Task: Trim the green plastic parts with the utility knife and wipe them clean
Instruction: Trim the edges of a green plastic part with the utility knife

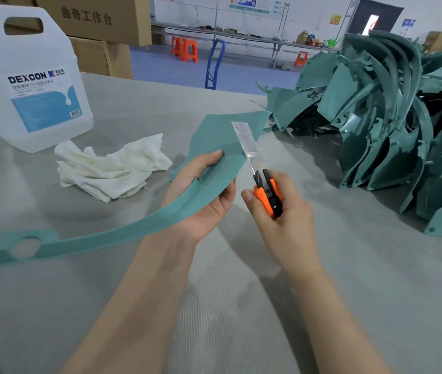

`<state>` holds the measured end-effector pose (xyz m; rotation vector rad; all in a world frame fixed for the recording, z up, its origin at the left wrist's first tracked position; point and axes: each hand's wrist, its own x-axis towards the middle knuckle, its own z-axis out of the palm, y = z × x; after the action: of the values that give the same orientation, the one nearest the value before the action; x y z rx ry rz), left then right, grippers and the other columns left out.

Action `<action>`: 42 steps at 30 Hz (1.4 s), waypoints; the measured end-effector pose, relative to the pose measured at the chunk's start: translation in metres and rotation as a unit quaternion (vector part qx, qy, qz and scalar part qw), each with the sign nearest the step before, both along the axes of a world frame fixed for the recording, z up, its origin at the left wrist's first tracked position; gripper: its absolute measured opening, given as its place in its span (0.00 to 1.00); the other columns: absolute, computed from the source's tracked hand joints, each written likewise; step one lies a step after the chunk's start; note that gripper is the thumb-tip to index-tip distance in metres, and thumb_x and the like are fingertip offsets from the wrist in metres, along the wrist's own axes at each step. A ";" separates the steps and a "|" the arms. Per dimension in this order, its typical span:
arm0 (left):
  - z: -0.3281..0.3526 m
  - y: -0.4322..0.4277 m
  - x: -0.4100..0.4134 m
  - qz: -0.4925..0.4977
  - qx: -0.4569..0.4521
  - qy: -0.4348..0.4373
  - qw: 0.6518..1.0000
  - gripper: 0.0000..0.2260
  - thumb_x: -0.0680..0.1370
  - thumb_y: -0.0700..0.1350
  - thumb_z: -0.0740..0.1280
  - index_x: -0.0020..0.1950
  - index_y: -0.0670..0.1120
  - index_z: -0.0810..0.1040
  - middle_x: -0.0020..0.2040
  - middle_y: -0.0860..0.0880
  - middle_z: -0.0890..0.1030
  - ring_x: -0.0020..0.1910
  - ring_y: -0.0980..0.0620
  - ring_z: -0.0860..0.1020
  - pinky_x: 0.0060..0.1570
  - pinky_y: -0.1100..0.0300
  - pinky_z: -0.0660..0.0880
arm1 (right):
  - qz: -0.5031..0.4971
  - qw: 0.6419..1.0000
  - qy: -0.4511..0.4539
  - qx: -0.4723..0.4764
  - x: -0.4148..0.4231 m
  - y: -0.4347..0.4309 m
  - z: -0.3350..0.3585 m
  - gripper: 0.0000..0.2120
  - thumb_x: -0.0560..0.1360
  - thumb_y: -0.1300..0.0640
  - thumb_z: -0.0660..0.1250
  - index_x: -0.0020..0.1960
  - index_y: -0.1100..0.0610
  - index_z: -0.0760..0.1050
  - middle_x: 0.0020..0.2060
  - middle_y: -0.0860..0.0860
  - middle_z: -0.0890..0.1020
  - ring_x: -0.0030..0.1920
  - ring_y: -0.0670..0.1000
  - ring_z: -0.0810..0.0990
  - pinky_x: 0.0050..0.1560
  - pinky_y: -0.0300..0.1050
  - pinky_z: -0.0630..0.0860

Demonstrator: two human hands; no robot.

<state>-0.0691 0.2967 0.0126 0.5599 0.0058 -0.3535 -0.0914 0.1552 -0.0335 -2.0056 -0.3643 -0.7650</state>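
Green plastic part (212,143) in left hand's (201,209) grip, utility knife (260,194) in right hand's (288,228), blade at edge

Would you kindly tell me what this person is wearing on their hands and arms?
Nothing that shows: neither the left hand nor the right hand wears a glove, ring, watch or band, and no sleeve appears up to the picture's edge.

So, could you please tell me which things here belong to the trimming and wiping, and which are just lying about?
Job: green part in the left hand; utility knife in the right hand; white cloth; Dexcon jug; pile of green parts.
Lying about: cardboard boxes; orange stools.
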 end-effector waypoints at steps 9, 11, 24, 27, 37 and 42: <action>-0.002 0.000 0.000 0.017 -0.036 0.022 0.999 0.04 0.68 0.38 0.68 0.41 0.41 0.77 0.38 0.47 0.79 0.31 0.54 0.78 0.29 0.66 0.77 | 0.006 1.000 0.011 -0.023 0.000 0.002 -0.001 0.10 0.74 0.50 0.70 0.51 0.45 0.70 0.33 0.35 0.75 0.31 0.41 0.74 0.32 0.29 0.66; -0.002 0.000 0.001 0.018 -0.044 0.027 0.999 0.05 0.68 0.38 0.68 0.43 0.41 0.77 0.38 0.47 0.79 0.31 0.54 0.78 0.29 0.66 0.77 | 0.010 0.999 0.011 -0.030 0.000 0.003 -0.001 0.10 0.74 0.48 0.69 0.51 0.44 0.70 0.33 0.35 0.75 0.31 0.41 0.74 0.32 0.29 0.66; -0.004 0.000 0.005 0.033 -0.050 0.030 0.998 0.05 0.66 0.38 0.69 0.41 0.40 0.76 0.35 0.47 0.77 0.30 0.54 0.76 0.28 0.66 0.77 | 0.032 0.998 0.021 -0.043 -0.002 0.004 -0.002 0.09 0.74 0.50 0.70 0.53 0.46 0.73 0.34 0.43 0.77 0.32 0.45 0.74 0.33 0.32 0.67; -0.006 0.000 0.007 0.043 -0.009 0.018 0.999 0.06 0.65 0.40 0.67 0.40 0.42 0.73 0.36 0.49 0.73 0.30 0.54 0.74 0.28 0.65 0.75 | 0.037 0.997 0.022 -0.059 -0.003 0.008 -0.002 0.12 0.74 0.47 0.69 0.54 0.49 0.74 0.33 0.43 0.76 0.32 0.46 0.74 0.33 0.37 0.69; -0.004 -0.001 0.002 0.006 -0.068 0.049 0.996 0.03 0.68 0.38 0.68 0.40 0.40 0.78 0.38 0.46 0.80 0.30 0.54 0.79 0.29 0.66 0.77 | -0.009 1.000 0.014 -0.010 -0.002 0.006 -0.001 0.10 0.74 0.47 0.68 0.51 0.44 0.69 0.33 0.35 0.76 0.32 0.40 0.74 0.32 0.29 0.67; -0.002 -0.001 0.002 0.001 -0.047 0.050 0.998 0.03 0.68 0.40 0.68 0.40 0.40 0.79 0.34 0.48 0.80 0.26 0.56 0.77 0.28 0.67 0.76 | -0.024 0.999 0.021 -0.019 -0.001 0.006 -0.003 0.11 0.75 0.48 0.70 0.54 0.50 0.73 0.31 0.38 0.75 0.32 0.44 0.73 0.35 0.42 0.72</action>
<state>-0.0674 0.2958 0.0106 0.4489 0.0860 -0.3771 -0.0926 0.1617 -0.0366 -2.0690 -0.3091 -0.7505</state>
